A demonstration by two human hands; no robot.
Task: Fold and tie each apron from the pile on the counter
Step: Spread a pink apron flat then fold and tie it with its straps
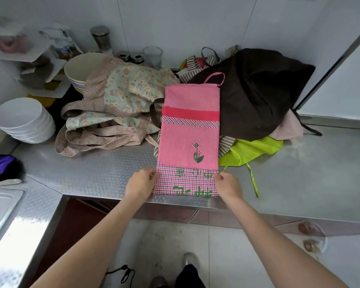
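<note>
From the head camera, a pink apron (188, 138) lies folded into a long narrow strip on the steel counter (104, 173), running from the front edge back toward the wall. Its near end, a checked band with green lettering, sits right at the front edge; its far end, with a pink neck loop, rests on top of the pile. A small flower motif shows on the striped middle part.

The left hand (140, 183) pinches the left side of the checked band, fingers curled onto the cloth. The right hand (229, 185) pinches the right side of the same band, its fingers likewise curled on the edge. Both forearms reach in from below the front edge.

Behind and beside the strip lies the rest of the pile. A floral apron (121, 96) with dotted beige straps spreads to the left, touching the pink one. A dark brown apron (256, 94) heaps up to the right, partly under the pink strip's far end. A lime green apron (252, 150) pokes out beneath the brown one, its tie trailing toward the front edge.

Toward the left back corner stand a stack of white plates (23, 121) and a stack of bowls (81, 67). A sink (0, 204) is set in at the left edge.
</note>
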